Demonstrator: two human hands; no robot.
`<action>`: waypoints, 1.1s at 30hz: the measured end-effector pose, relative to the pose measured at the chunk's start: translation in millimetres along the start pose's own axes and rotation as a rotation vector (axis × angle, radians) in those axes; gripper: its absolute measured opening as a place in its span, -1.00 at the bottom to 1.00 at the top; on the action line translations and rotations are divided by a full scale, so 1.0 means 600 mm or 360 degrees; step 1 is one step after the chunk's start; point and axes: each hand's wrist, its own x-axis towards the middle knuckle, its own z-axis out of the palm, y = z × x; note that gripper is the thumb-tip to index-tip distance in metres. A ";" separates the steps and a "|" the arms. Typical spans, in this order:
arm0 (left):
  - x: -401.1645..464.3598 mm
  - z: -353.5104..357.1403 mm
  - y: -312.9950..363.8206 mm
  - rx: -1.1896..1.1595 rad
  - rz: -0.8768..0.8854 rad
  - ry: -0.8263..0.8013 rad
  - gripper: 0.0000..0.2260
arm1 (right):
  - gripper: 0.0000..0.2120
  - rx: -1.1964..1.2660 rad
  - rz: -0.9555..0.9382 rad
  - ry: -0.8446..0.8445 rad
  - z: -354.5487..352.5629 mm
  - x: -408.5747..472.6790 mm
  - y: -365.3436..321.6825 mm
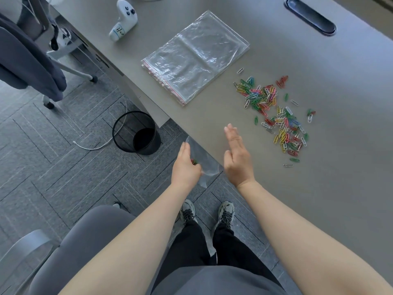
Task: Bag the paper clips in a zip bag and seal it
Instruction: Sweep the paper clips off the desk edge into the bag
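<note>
My left hand (187, 165) grips a small clear zip bag (207, 161) at the table's front edge; a few red and green paper clips show inside it by my fingers. Just right of the bag, my right hand (237, 156) hovers above the table with its fingers straight, holding nothing. A scattered pile of coloured paper clips (276, 116) lies on the grey table (340, 188), to the right of and beyond my right hand. A stack of larger clear zip bags (195, 58) with red seal strips lies flat farther back.
A white game controller (124, 19) rests at the table's far left. A dark oval cable slot (309, 14) sits at the far right. On the carpet left of the table stand a black mesh bin (137, 133), a white cable and an office chair (27, 58).
</note>
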 end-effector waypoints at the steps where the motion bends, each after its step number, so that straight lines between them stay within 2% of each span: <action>1: -0.005 0.004 0.000 0.0012 0.0001 -0.0025 -0.27 | -0.38 -0.0052 0.0032 0.0050 -0.013 0.000 0.010; 7: -0.036 0.037 0.010 0.0120 0.0043 -0.0114 -0.29 | -0.40 -0.0593 0.0354 0.0256 -0.103 -0.010 0.083; 10: -0.044 0.054 0.016 0.0156 0.0038 -0.0142 -0.26 | -0.38 -0.0777 0.0541 0.0210 -0.136 -0.020 0.125; 13: -0.052 0.071 0.019 0.0216 0.0045 -0.0161 -0.27 | -0.41 -0.0815 0.0606 0.0153 -0.156 -0.031 0.152; 29: -0.079 0.114 0.031 0.0269 0.0090 -0.0112 -0.21 | -0.40 -0.0844 0.0200 -0.0133 -0.099 -0.082 0.128; 33: -0.084 0.116 0.030 0.0238 0.0082 -0.0113 -0.17 | -0.43 -0.0533 0.0075 -0.0162 -0.088 -0.089 0.108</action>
